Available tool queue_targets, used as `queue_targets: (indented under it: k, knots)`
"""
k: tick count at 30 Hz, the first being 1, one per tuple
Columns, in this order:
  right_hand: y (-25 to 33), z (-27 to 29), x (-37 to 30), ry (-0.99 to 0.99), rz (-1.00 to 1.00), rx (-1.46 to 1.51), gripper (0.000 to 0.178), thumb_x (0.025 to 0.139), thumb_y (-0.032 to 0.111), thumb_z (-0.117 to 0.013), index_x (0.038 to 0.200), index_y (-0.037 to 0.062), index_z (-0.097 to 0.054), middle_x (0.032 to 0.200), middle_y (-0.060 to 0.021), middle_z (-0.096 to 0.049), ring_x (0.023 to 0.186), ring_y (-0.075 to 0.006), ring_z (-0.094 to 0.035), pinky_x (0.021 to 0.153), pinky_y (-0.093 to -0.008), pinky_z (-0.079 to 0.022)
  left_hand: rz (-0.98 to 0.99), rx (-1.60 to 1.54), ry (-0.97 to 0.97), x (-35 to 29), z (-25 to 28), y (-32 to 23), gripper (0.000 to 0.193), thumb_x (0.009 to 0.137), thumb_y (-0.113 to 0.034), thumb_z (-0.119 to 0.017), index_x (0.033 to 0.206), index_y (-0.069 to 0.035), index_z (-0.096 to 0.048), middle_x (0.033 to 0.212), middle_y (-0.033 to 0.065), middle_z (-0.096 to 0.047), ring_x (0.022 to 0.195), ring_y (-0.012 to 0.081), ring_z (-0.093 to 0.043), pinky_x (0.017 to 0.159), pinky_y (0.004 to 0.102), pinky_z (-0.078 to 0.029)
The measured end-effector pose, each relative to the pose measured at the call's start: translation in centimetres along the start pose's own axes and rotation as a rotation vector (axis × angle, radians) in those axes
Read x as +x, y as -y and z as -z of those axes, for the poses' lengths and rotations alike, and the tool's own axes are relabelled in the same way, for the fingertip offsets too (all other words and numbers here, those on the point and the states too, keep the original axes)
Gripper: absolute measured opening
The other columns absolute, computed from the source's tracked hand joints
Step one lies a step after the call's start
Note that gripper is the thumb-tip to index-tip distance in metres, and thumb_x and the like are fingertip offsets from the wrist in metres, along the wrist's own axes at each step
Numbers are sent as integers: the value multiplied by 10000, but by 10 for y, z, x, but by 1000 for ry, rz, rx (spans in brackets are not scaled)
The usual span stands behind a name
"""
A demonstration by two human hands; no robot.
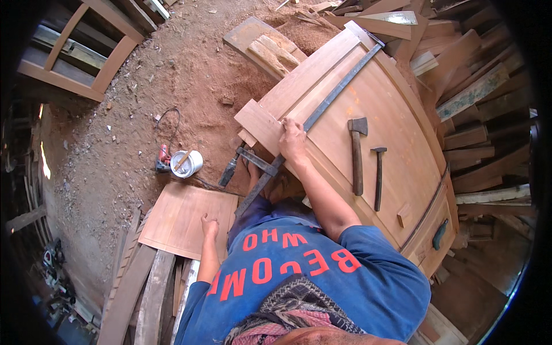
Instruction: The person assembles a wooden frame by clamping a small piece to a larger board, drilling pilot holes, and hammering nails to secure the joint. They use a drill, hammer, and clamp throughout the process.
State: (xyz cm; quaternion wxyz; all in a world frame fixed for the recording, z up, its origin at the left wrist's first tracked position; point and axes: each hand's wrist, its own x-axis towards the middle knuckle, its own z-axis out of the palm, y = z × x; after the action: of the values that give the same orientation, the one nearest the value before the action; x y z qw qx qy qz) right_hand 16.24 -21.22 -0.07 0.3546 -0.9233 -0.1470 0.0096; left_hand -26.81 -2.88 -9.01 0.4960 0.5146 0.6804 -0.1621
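A large wooden door panel (379, 115) lies to my right, with a long steel bar clamp (345, 86) across it. My right hand (293, 141) is closed over the clamp's bar at the panel's near left edge, beside a short wood block (259, 123). The clamp's screw handle (229, 171) sticks out to the left of the bar. My left hand (211, 227) is held over a flat wooden board (172, 221), fingers apart and holding nothing; contact with the board is unclear. A hatchet (357, 158) and a hammer (378, 178) rest on the panel.
A small wood piece (404, 214) and a dark green object (440, 234) lie on the panel. Left are a white bucket (191, 164) with a stick and a red power tool (163, 156). Scrap timber (477, 138) crowds the right; a wooden frame (112, 69) stands upper left.
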Motion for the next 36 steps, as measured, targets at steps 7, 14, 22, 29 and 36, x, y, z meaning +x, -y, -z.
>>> queue_targets:
  k: [7,14,22,29,36]
  knots:
    - [0,2,-2,138,53,88,368,824,-27,-548,1172,34,-653,1185,-190,-692,1225,-387,-593,1038,-486,-458,-11,-72,-16,-13,-4,24,753,843,22,-554,1558,-72,-337,981,178,-709,692,212,-654,546,342,-494]
    - [9,19,-2,219,234,97,407,814,-74,-519,1190,34,-632,1174,-196,-691,1204,-387,-596,1023,-481,-462,-38,-12,-46,-27,-9,30,695,864,-37,-590,1532,-59,-397,871,135,-702,606,198,-622,519,334,-478]
    - [-20,102,-71,253,163,159,357,839,-60,-513,1177,-15,-619,1150,-218,-675,1158,-393,-602,1026,-463,-469,-422,-193,166,-60,-42,-101,668,898,-294,-744,1460,-22,-505,1242,133,-662,1035,206,-666,853,332,-546]
    - [-84,173,-131,295,84,27,331,837,-39,-540,1149,-4,-646,1134,-228,-672,1129,-410,-611,999,-479,-487,-638,317,248,-28,-54,-202,491,834,-333,-802,1151,18,-666,928,66,-716,825,155,-662,765,300,-530]
    - [-133,249,-237,392,-139,79,186,902,1,-539,1016,-15,-685,937,-223,-719,912,-381,-714,814,-439,-559,-411,252,602,-1,-59,-230,251,806,-134,-793,1007,-28,-686,778,62,-711,672,197,-720,582,319,-563]
